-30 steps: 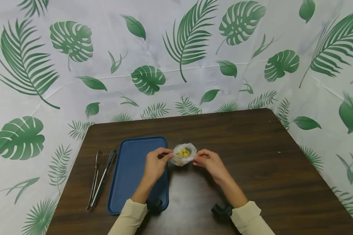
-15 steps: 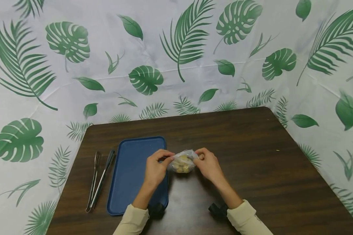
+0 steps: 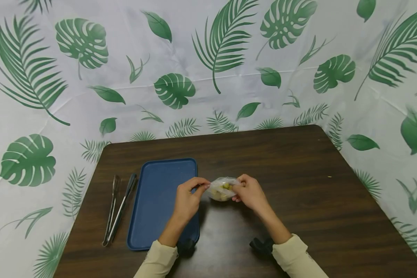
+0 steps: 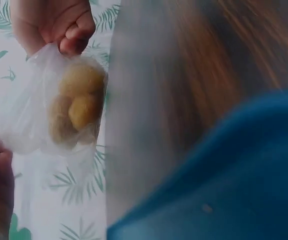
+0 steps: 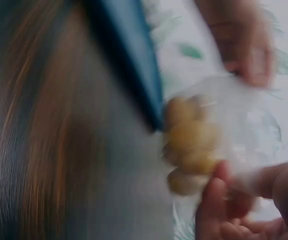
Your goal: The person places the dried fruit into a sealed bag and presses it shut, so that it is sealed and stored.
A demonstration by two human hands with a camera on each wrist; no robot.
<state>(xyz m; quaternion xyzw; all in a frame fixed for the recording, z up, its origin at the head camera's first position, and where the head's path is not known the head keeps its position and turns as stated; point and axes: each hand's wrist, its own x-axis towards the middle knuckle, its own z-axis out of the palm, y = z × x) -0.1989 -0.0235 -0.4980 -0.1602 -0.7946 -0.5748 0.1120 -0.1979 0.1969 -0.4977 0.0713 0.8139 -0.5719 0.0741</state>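
Note:
A clear plastic bag (image 3: 218, 194) hangs between both hands, just right of the blue tray. Several round yellow pieces (image 4: 81, 107) sit bunched at its bottom; their kind is unclear through the plastic. The left hand (image 3: 187, 199) pinches the bag's left edge between thumb and finger. On the other side, the right hand (image 3: 251, 193) pinches the right edge, its fingertips close to the yellow pieces. In the right wrist view the bag (image 5: 244, 125) looks blurred, stretched from the left hand (image 5: 249, 45) above to the right hand (image 5: 249, 205) below.
A blue tray (image 3: 158, 200) lies under and left of the left forearm. Metal tongs (image 3: 116, 224) with dark grips rest left of it. The dark wooden table (image 3: 292, 166) stands against a leaf-printed cloth (image 3: 125, 46). A tiny yellow scrap (image 3: 329, 177) lies at the right.
A second ago the bag's mouth gaped toward the head camera, showing the yellow pieces. Its rim then drew flatter. The right hand has changed its hold, and the bag has shifted slightly right.

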